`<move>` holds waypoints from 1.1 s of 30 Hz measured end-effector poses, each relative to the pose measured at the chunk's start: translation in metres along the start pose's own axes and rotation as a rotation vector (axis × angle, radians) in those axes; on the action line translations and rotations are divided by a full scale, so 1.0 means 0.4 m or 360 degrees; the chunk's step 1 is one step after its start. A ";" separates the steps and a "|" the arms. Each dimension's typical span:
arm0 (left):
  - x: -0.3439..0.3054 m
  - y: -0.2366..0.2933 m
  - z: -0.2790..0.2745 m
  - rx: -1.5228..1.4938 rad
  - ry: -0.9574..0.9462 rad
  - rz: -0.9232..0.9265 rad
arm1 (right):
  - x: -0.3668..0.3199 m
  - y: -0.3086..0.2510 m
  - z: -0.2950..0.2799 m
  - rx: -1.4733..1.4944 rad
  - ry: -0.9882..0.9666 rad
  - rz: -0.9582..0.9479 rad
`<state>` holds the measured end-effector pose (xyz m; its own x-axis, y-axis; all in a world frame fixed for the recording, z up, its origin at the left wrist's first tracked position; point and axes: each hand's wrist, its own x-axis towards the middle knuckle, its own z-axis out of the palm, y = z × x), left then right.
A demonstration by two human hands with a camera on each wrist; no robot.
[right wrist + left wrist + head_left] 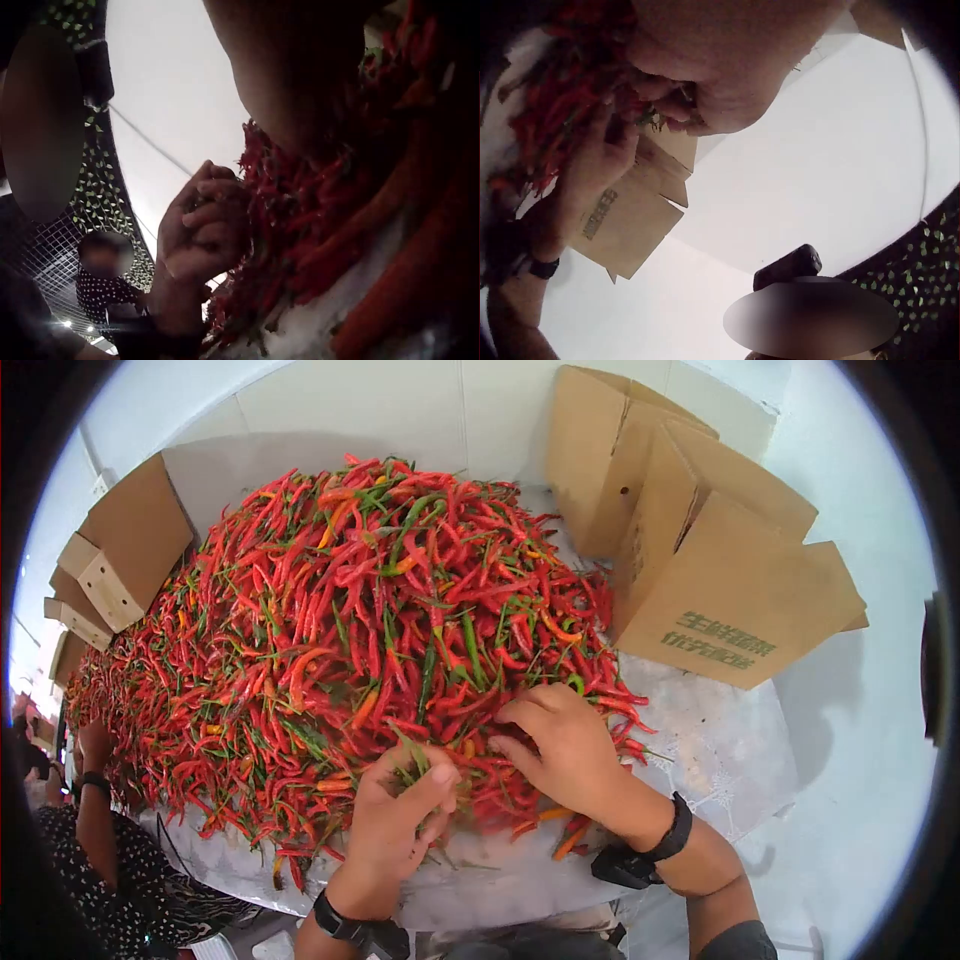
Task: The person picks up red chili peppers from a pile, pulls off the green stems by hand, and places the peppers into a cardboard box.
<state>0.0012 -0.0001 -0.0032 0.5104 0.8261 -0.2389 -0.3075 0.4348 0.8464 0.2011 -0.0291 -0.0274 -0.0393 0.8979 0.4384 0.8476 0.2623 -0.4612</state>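
A large heap of chili peppers, mostly red with green and orange ones mixed in, covers the table in the head view. My left hand is at the heap's front edge, its fingers curled round some slim green pieces that poke out above the thumb. To its right, my right hand reaches over the front of the heap. Its thumb and forefinger are apart, fingertips right at the red peppers. The left hand also shows in the right wrist view, with fingers curled in.
Cardboard boxes with green print stand at the back right, and more cardboard is at the left. A pale cover lies under the heap. Another person's arm reaches to the heap's left end. A white wall rises behind.
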 end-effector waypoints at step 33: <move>-0.008 0.009 -0.012 0.0232 -0.0187 -0.0270 | -0.019 -0.031 -0.033 0.1079 -0.0379 0.0560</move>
<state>-0.0054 0.0006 -0.0018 0.6371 0.6947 -0.3339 -0.0947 0.5005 0.8605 0.1977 -0.0438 -0.0148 -0.0065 0.9992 0.0388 0.3280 0.0388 -0.9439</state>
